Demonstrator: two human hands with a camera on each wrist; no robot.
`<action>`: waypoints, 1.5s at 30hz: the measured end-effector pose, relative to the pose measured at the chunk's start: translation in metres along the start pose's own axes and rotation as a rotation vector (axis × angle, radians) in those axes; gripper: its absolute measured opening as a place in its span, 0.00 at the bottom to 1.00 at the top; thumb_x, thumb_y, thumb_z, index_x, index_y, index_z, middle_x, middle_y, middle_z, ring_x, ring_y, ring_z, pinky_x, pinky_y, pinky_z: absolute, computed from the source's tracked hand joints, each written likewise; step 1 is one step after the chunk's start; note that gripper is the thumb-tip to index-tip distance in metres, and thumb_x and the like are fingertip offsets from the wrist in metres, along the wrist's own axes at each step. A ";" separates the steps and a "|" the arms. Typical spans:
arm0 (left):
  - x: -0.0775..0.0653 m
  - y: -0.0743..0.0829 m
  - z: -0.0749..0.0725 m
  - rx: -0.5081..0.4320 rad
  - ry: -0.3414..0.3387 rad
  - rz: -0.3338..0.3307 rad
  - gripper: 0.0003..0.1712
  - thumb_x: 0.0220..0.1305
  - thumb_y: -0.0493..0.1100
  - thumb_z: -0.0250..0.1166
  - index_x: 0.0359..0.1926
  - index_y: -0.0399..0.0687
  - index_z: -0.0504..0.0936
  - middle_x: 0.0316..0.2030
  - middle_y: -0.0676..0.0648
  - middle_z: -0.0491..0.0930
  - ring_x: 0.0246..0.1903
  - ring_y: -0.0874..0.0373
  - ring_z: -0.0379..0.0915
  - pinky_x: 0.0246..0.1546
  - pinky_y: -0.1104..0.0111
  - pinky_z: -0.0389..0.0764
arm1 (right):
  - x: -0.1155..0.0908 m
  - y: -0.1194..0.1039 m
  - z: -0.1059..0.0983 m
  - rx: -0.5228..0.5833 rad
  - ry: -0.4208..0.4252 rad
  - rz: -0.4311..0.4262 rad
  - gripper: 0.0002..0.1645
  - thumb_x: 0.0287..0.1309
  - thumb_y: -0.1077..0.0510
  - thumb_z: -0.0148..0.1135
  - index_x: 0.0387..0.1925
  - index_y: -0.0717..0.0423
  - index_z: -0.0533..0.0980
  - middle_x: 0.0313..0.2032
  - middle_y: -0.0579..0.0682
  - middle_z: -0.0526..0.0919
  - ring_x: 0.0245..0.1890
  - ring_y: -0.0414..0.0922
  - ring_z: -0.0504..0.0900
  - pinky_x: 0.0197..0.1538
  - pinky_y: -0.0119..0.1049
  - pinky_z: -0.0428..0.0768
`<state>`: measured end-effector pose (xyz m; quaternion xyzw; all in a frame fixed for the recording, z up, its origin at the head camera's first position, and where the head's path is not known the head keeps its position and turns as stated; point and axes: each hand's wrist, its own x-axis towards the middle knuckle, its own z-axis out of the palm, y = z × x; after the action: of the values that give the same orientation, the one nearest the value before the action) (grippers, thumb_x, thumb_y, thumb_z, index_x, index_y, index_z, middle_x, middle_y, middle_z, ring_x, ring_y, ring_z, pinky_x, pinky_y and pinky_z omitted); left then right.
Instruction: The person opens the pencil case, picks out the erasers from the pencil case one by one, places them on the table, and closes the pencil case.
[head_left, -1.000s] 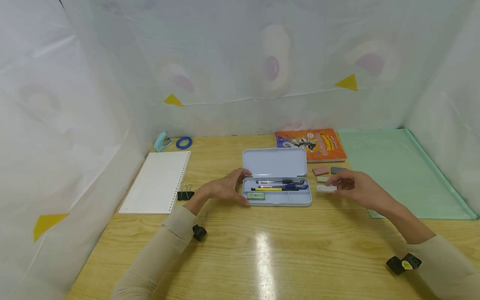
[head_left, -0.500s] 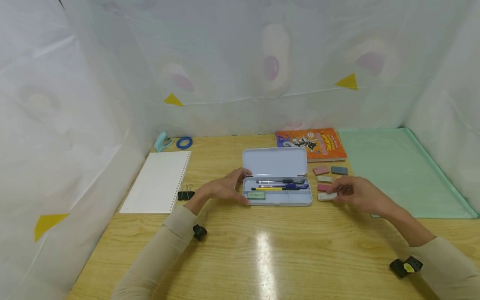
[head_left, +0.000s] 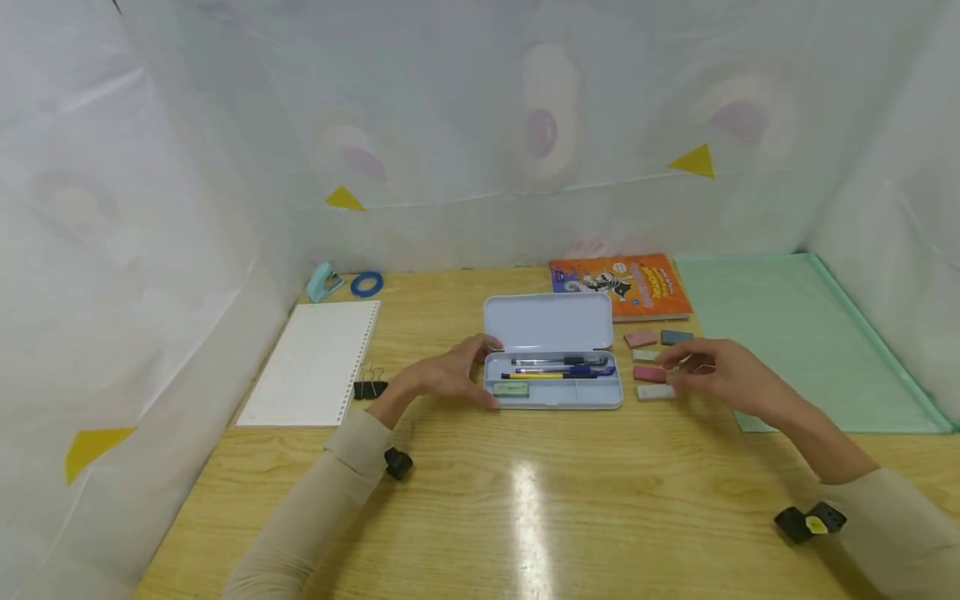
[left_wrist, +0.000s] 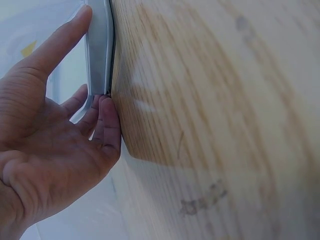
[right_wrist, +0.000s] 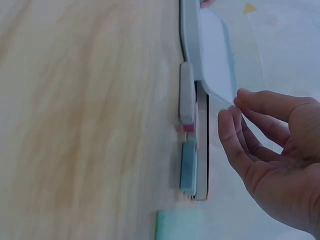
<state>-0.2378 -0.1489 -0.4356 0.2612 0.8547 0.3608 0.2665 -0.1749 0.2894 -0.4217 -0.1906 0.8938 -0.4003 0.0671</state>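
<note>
A pale blue pencil case [head_left: 547, 323] lies with its lid up. Inside are several pens [head_left: 558, 362] and a green eraser [head_left: 511, 389]. My left hand [head_left: 448, 373] grips the case's left end, thumb along the front side [left_wrist: 97, 50], fingers at the back. Over a group of erasers to the right hovers my right hand [head_left: 723, 375], fingers bent and holding nothing in the right wrist view. Nearest its fingertips are a white eraser [head_left: 655, 392], a dark pink eraser [head_left: 648, 374] and a cream eraser [head_left: 645, 356]. Behind these lie a pale pink eraser [head_left: 641, 338] and a blue eraser [head_left: 677, 337].
An orange book [head_left: 652, 287] lies behind the case. A green mat [head_left: 810, 350] covers the right side. At left are a spiral-holed white pad [head_left: 311, 362], a black binder clip [head_left: 370, 389], a blue tape roll [head_left: 367, 284] and a light blue stapler [head_left: 322, 283].
My right hand has set the white eraser down in front of the dark pink one, let go and lifted slightly away. The left hand stays on the pencil case.
</note>
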 end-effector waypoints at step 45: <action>-0.002 0.003 0.001 0.007 0.006 -0.001 0.53 0.57 0.48 0.80 0.75 0.48 0.57 0.70 0.43 0.61 0.70 0.48 0.60 0.73 0.55 0.62 | 0.091 -0.093 0.126 -0.092 -0.204 -0.294 0.13 0.65 0.66 0.67 0.50 0.63 0.86 0.46 0.55 0.90 0.46 0.48 0.88 0.50 0.42 0.85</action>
<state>-0.2353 -0.1481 -0.4336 0.2605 0.8569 0.3586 0.2631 -0.1974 0.1101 -0.4342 -0.3619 0.8622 -0.3431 0.0893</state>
